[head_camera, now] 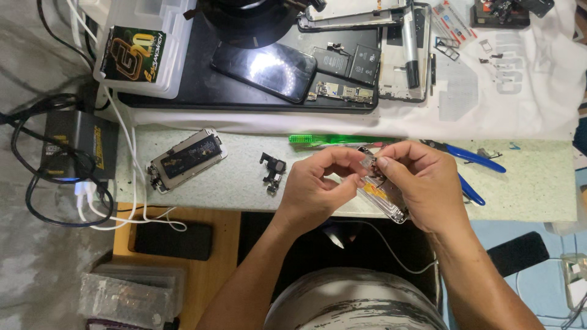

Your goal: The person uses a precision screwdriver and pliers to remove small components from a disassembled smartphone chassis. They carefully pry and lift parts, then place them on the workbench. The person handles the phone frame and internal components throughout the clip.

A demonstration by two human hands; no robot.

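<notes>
Two hands meeting in the middle of the frame, over the front edge of the pale green surface [538, 183]. Left hand [318, 186] pinching with thumb and finger, grip clenched on a tiny part [369, 161], too small to tell what kind. Right hand [422, 183] pinching the same small part from the other side, grip also clenched on it. Under the right hand, an opened phone frame [384, 198], lying tilted, partly hidden by the fingers.

Probably very light, that tiny part, and thin, and easy to bend or snap. Likely slippery for bare fingers too. Best taken by its edges, with fingertips only and a soft squeeze. Phone frame looks stiff and metal, safe to take by its long sides, not by the open inside.

Near the hands: a green toothbrush [333, 139] just above them, blue-handled pliers [474, 160] to the right, a small black part [273, 166] to the left. Further left, another opened phone [186, 157] with its battery showing. Upper middle of the frame, a dark mat [202, 79] with a black phone [264, 68] face up and more phone pieces. Far left, a black charger box [79, 146] with white cables [131, 183].
</notes>
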